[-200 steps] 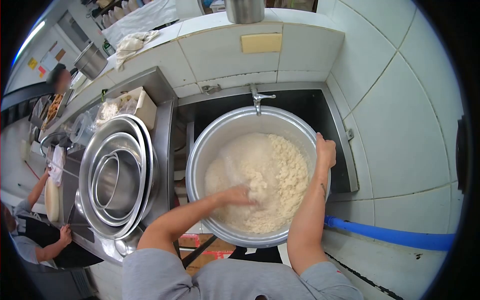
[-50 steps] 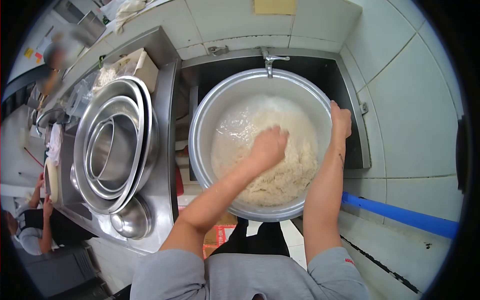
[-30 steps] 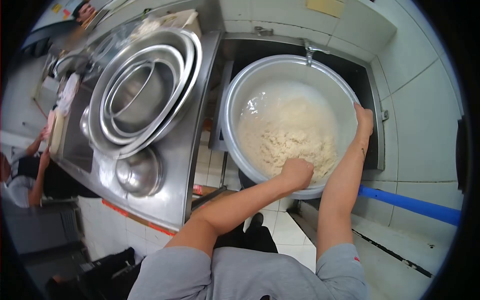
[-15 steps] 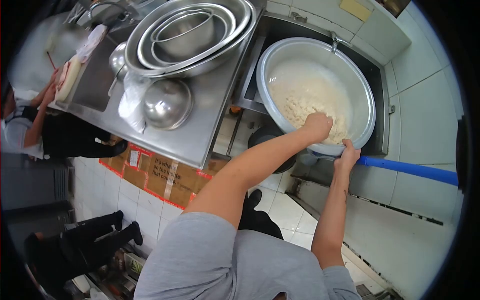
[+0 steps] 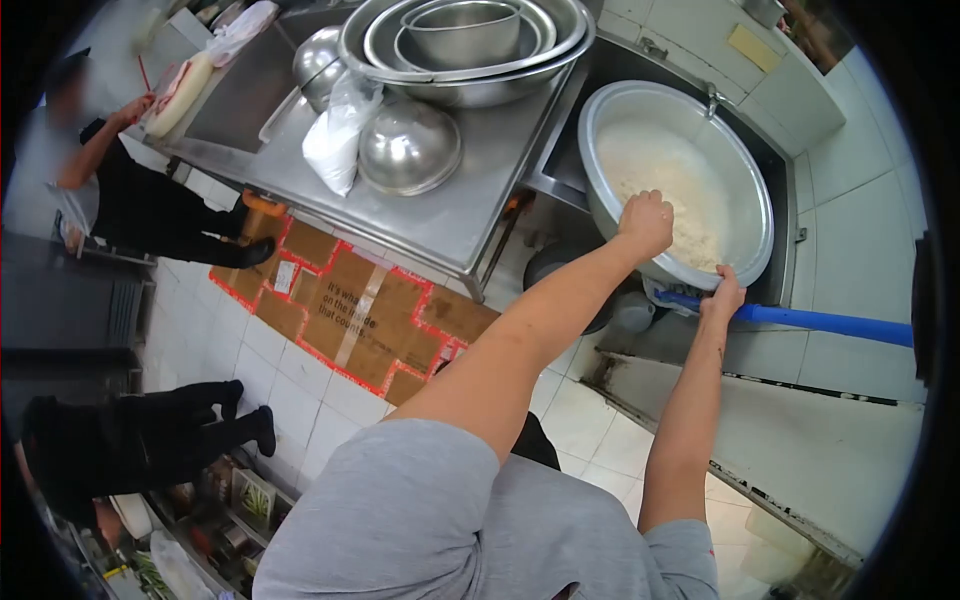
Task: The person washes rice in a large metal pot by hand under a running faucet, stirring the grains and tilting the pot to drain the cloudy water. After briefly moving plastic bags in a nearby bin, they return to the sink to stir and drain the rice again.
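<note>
A large metal basin [image 5: 768, 215] stands in the sink, tilted towards me, with white grains that look like rice [image 5: 695, 240] in cloudy water. Over the basin's near side, my left hand [image 5: 647, 222] is closed, knuckles up; whether grains are inside its fingers is hidden. My right hand [image 5: 724, 294] grips the basin's near rim with the thumb over the edge. Just beneath that hand, a blue pole [image 5: 830, 322] runs off to the right.
Nested steel bowls [image 5: 460, 95], an upturned steel bowl [image 5: 410, 150] and a white plastic bag [image 5: 335, 145] sit on the steel counter [image 5: 500, 180]. A tap [image 5: 712, 98] overhangs the basin. Flattened cardboard [image 5: 350, 310] covers floor tiles. Two other people stand at left.
My left hand has lifted from the grains, up to the basin's near side. My right hand stays on the rim. The view has shifted, moving the counter and basin rightward.
</note>
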`<state>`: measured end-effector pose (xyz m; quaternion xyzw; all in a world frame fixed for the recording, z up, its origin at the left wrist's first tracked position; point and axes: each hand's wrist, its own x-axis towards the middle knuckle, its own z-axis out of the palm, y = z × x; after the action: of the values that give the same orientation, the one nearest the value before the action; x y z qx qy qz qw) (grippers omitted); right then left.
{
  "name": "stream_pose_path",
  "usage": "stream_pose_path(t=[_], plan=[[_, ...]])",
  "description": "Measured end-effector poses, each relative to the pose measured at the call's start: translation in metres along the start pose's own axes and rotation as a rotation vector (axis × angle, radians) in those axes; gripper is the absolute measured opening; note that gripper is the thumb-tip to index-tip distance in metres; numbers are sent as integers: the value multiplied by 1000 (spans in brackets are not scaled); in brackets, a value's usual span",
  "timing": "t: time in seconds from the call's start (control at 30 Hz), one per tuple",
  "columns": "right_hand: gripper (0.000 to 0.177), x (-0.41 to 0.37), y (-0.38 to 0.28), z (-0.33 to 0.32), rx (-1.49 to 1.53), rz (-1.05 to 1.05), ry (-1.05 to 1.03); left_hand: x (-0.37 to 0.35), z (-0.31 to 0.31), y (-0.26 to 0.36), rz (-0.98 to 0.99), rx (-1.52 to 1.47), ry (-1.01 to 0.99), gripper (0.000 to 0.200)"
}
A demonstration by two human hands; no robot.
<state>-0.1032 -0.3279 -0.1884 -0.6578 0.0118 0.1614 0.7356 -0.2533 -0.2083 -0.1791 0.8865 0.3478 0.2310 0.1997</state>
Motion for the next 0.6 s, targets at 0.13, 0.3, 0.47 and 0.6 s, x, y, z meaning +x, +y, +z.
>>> stream_pose_path(t=[0.13, 0.3, 0.47, 0.6], plan=[[32, 3, 5, 1, 11, 55, 32, -32, -37, -6, 171, 12, -107, 27], [21, 44, 22, -11, -31, 111, -30, -104, -56, -22, 416, 78, 393, 33], [19, 57, 25, -14, -61, 115, -7, -228, -65, -97, 69, -166, -479, 41], [20, 56, 23, -14, -65, 123, -14, -337, -53, -241, 163, 145, -702, 23]])
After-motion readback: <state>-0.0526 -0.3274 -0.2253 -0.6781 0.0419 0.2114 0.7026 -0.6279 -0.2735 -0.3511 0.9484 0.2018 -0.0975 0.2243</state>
